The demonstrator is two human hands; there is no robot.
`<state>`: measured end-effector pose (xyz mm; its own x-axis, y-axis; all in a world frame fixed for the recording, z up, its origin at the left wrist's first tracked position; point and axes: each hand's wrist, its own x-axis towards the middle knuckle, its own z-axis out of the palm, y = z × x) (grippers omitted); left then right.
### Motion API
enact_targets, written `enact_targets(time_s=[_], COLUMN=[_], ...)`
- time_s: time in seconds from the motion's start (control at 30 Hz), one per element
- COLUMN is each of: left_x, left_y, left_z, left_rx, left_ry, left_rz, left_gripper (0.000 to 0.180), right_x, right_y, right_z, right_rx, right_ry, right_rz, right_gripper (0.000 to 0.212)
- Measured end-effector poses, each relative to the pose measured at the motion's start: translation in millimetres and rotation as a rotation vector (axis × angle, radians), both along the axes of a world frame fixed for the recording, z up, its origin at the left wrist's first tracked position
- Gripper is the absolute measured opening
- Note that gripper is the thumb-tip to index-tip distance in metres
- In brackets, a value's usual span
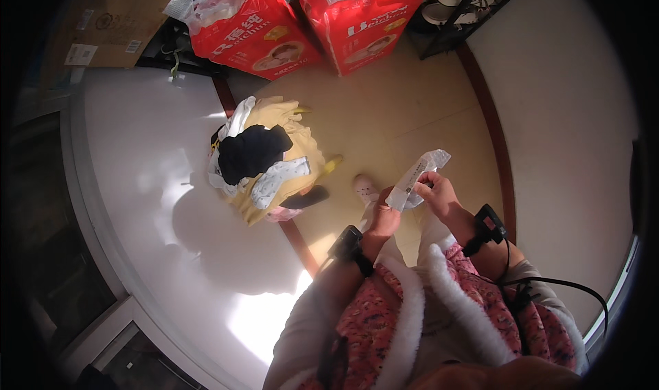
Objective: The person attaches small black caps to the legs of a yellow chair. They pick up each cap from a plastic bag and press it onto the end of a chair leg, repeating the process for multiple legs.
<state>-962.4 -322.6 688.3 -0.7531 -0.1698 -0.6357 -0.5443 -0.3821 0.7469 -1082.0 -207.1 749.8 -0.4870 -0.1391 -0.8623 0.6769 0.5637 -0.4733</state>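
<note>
A clear, crinkled plastic bag (434,161) with small dark print on it is held up in front of my body, slanting up to the right. My left hand (386,218) is closed around its lower end. My right hand (440,196) pinches its right side with thumb and fingers, where a small dark spot shows that I cannot make out. What is inside the bag, if anything, is unclear. To the left stands a heap of clothes: a tan garment (307,137) underneath, a black piece (252,153) on top and a patterned white one (280,182) beside it.
Two large red plastic packages (257,36) stand by the far side, with a cardboard box (110,23) to their left. A black rack (473,9) with shoes is at the far right. White walls close in on both sides. A cable (573,281) loops by my right arm.
</note>
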Motion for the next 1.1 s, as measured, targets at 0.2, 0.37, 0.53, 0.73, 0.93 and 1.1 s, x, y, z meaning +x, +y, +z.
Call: enact_targets(time_s=[0.2,0.37,0.53,0.73,0.93,1.1], left_x=[-27.5,-47.7,-46.2,-31.9,-4.6,-1.6], left_y=[-18.4,-12.7,-11.3,-5.3,-34.9,-92.5], left_z=[-60.9,-113.1,-177.3,-280.7,-344.2,-338.3], left_rx=[0.144,0.121,0.241,0.028,-0.506,-0.589], left_ry=[-0.014,-0.073,-0.191,-0.246,-0.418,-0.697], left_rz=[-0.088,-0.071,-0.049,-0.203,-0.382,-0.206], left_gripper=[0.028,0.03,0.032,0.047,0.043,0.033], right_x=[-14.6,-44.7,-44.3,-26.2,-36.2,-42.2], right_y=[-19.0,-32.0,-38.6,-27.1,-33.2,-68.4], right_z=[-59.7,-135.0,-223.5,-333.7,-412.8,-410.2], right_rx=[-0.006,0.117,0.304,0.426,0.487,0.216], right_ry=[-0.05,-0.119,-0.014,0.2,0.294,0.234], right_rz=[-0.229,-0.077,0.171,0.386,0.393,0.156], right_gripper=[0.034,0.036,0.03,0.025,0.024,0.035])
